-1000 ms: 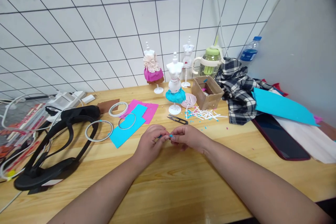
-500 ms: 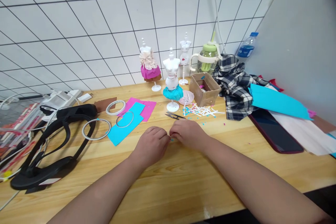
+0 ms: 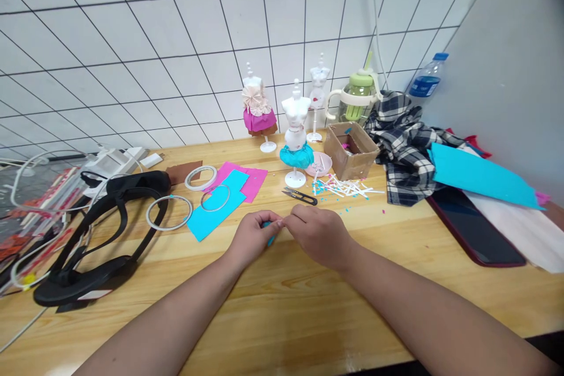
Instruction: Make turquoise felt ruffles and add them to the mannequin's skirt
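My left hand (image 3: 252,237) is closed on a small piece of blue paper (image 3: 270,240), which shows below its thumb and between its fingers. Pinched fingers of my right hand (image 3: 319,235) meet the left fingertips; what they grip is hidden. Just beyond the hands lie dark thread snips (image 3: 300,196). Behind the snips stands a small white dress form (image 3: 296,114) with a puffy blue paper skirt (image 3: 296,156). Left of my hands, a flat blue sheet (image 3: 215,211) overlaps a pink sheet (image 3: 255,183).
Tape rolls (image 3: 200,177) and a black headset (image 3: 130,258) lie left. Two more dress forms (image 3: 259,106) stand behind. A cardboard box (image 3: 355,161), pink dish (image 3: 325,164), white strips (image 3: 348,187), plaid cloth (image 3: 403,170) and phone (image 3: 478,229) are to the right.
My left hand has turned, bringing the blue paper in it into sight. The right hand has shifted slightly downward and the snips show more fully. The whole view has moved a little.
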